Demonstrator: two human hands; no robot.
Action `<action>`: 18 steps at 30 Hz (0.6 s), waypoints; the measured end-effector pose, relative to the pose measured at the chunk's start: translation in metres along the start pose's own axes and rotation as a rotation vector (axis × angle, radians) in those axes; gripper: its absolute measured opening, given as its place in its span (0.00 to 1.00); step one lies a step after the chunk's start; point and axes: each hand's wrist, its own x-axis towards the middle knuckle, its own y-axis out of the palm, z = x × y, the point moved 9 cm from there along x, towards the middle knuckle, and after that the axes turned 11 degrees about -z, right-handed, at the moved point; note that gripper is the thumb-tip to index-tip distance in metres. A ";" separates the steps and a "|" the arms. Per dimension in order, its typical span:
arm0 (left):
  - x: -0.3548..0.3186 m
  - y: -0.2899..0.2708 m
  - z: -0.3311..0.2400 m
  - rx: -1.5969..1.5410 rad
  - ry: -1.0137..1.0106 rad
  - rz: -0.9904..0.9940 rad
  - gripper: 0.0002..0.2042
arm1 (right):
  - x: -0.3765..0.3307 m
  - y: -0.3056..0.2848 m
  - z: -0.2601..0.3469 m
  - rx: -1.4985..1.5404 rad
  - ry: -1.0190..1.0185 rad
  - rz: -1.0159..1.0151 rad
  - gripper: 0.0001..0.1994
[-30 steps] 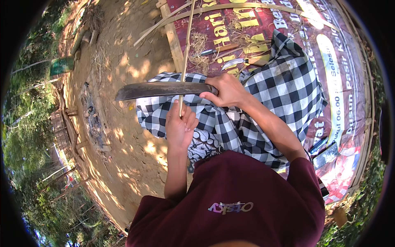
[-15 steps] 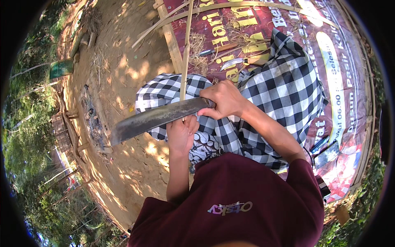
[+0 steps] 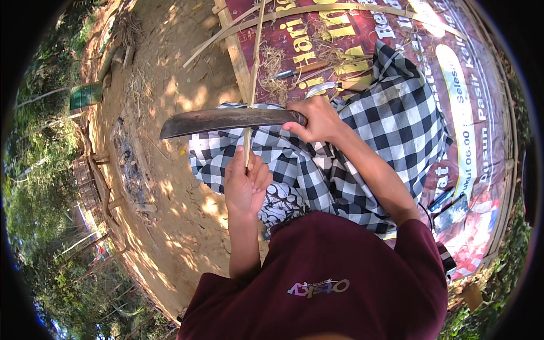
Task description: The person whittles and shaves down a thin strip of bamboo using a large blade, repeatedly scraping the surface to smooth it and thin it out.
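My left hand (image 3: 246,184) is closed around the near end of a long, thin bamboo strip (image 3: 254,79), which runs away from me over my lap. My right hand (image 3: 318,119) grips the handle of a machete (image 3: 226,120) with a broad dark blade. The blade lies crosswise over the strip, ahead of my left hand, its tip pointing left. Where exactly the edge meets the strip is hidden by the blade. Beneath both hands, a black-and-white checked cloth (image 3: 391,119) covers my legs.
A knife with a curved blade and wooden handle (image 3: 354,84) lies on the printed red banner (image 3: 391,28), among curled shavings (image 3: 275,59). More bamboo strips (image 3: 340,7) cross the far side. A phone (image 3: 451,213) rests at the right. Bare earth (image 3: 170,187) stretches to the left.
The machete has slid away from me along the strip, from just over my left hand to farther up. My right hand moved with it; my left hand keeps its hold.
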 end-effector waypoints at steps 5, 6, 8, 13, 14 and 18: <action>0.003 -0.009 0.002 0.033 -0.030 -0.013 0.19 | -0.012 0.005 0.031 0.037 -0.083 0.029 0.25; 0.001 -0.004 0.007 -0.043 -0.086 -0.075 0.20 | -0.013 0.007 0.037 0.067 -0.143 0.032 0.24; -0.006 0.002 0.004 -0.019 -0.064 0.014 0.20 | -0.012 0.007 0.032 0.073 -0.146 0.002 0.24; 0.000 -0.003 0.000 -0.002 -0.030 -0.010 0.20 | 0.000 -0.005 0.005 -0.059 -0.013 -0.043 0.25; -0.005 -0.004 -0.003 0.008 -0.017 0.041 0.20 | -0.004 -0.003 0.011 -0.043 -0.041 -0.012 0.24; -0.008 0.000 0.004 0.085 0.042 -0.070 0.21 | -0.013 -0.003 0.037 0.075 -0.172 0.021 0.24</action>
